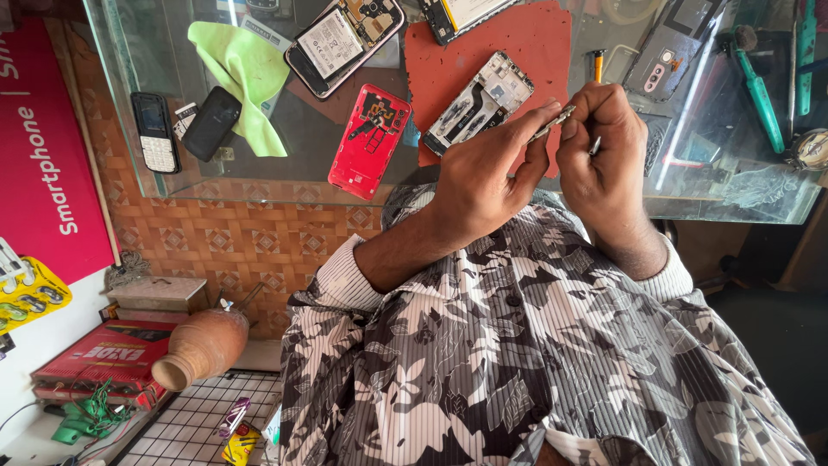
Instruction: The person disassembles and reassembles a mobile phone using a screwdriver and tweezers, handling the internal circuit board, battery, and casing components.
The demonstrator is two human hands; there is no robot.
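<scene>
My left hand pinches a small thin silver metal part between thumb and fingertips. Close on its right, my right hand is closed around a thin dark tool whose tip shows beside the palm and points toward the part. Both hands hover above the near edge of a glass counter. Just beyond my left fingers an opened silver phone frame lies on a red mat. My patterned shirt sleeves fill the lower view.
On the glass lie a red phone shell, an opened phone with its battery showing, a green cloth, a black keypad phone, a grey back cover and green-handled screwdrivers. A clay pot stands lower left.
</scene>
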